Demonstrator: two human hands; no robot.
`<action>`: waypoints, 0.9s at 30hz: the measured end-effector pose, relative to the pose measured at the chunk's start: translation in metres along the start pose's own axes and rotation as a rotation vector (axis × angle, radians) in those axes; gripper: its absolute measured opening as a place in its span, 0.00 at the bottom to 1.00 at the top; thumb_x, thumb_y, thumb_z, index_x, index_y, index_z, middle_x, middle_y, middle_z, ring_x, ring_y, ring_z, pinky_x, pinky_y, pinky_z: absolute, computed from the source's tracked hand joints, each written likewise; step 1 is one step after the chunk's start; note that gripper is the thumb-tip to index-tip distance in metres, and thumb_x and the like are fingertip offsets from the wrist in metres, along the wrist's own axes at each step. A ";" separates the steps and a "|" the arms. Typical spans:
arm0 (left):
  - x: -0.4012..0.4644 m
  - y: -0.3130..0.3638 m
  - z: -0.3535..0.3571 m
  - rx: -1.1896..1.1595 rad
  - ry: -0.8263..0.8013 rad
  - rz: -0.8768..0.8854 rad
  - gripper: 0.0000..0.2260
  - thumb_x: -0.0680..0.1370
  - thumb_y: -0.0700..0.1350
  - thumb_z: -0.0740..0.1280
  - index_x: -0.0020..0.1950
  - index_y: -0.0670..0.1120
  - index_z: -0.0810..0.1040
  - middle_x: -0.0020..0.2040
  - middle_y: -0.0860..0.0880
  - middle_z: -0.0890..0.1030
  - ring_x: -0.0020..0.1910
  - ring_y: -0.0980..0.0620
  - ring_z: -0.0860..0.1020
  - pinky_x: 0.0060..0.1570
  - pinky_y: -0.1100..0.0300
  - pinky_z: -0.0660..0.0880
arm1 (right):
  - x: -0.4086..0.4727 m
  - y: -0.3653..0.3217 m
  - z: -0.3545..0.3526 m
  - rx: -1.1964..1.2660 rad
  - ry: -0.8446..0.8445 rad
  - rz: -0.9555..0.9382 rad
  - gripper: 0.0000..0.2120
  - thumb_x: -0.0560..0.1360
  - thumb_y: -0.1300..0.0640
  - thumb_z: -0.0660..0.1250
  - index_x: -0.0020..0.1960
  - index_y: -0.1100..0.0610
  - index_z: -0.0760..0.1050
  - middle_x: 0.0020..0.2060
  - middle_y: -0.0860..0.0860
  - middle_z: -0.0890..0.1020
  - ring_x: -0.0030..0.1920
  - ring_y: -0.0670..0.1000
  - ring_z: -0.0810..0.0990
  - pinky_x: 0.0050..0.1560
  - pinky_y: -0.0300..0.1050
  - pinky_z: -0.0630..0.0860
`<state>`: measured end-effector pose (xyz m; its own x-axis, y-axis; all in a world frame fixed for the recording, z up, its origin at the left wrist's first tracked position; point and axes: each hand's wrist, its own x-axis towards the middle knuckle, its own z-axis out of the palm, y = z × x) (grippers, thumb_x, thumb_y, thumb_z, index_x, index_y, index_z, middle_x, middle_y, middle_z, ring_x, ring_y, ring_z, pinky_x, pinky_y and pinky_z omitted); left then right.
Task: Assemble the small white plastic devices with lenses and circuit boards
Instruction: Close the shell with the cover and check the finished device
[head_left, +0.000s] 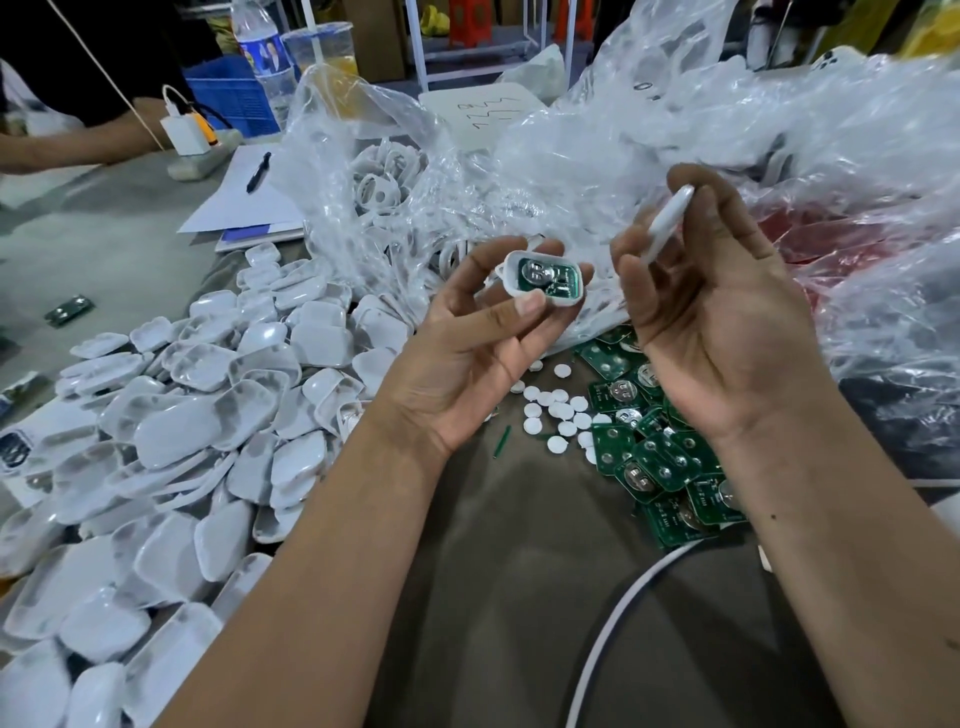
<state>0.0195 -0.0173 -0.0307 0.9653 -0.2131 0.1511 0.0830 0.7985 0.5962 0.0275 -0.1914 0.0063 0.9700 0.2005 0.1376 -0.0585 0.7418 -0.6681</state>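
Head view: my left hand (467, 338) pinches board-loaded shell (545, 283); right hand (717, 332) grips cover (667, 223). Align edges squarely, then press.

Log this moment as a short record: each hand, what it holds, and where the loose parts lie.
left hand: pinches open white shell with green board inside
right hand: pinches white cover piece, seen edge-on
white shells pile: left of the arms
green boards: heap under right wrist
white discs: scattered between the hands
clear bags: behind the hands
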 end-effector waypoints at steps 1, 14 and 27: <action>0.000 -0.001 0.000 0.022 0.014 0.012 0.18 0.69 0.26 0.69 0.55 0.42 0.79 0.58 0.39 0.83 0.62 0.35 0.81 0.66 0.44 0.76 | 0.000 -0.001 -0.001 -0.004 -0.008 0.010 0.10 0.86 0.58 0.60 0.55 0.57 0.80 0.42 0.53 0.84 0.39 0.49 0.85 0.33 0.36 0.81; 0.002 -0.016 0.008 0.116 0.106 0.048 0.18 0.72 0.27 0.68 0.61 0.37 0.77 0.58 0.40 0.83 0.67 0.36 0.78 0.64 0.48 0.78 | 0.005 -0.001 -0.009 -0.191 0.100 -0.032 0.11 0.74 0.60 0.72 0.56 0.53 0.85 0.48 0.50 0.85 0.45 0.47 0.77 0.40 0.37 0.73; 0.004 -0.027 0.012 0.366 0.226 0.263 0.20 0.67 0.28 0.74 0.57 0.38 0.79 0.55 0.42 0.85 0.53 0.46 0.84 0.52 0.54 0.81 | 0.006 0.003 -0.006 -0.364 0.088 -0.052 0.16 0.72 0.62 0.73 0.59 0.64 0.81 0.43 0.58 0.82 0.32 0.46 0.77 0.32 0.34 0.73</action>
<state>0.0178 -0.0465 -0.0367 0.9747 0.1281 0.1832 -0.2236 0.5502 0.8046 0.0343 -0.1924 0.0007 0.9870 0.1005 0.1253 0.0638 0.4707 -0.8800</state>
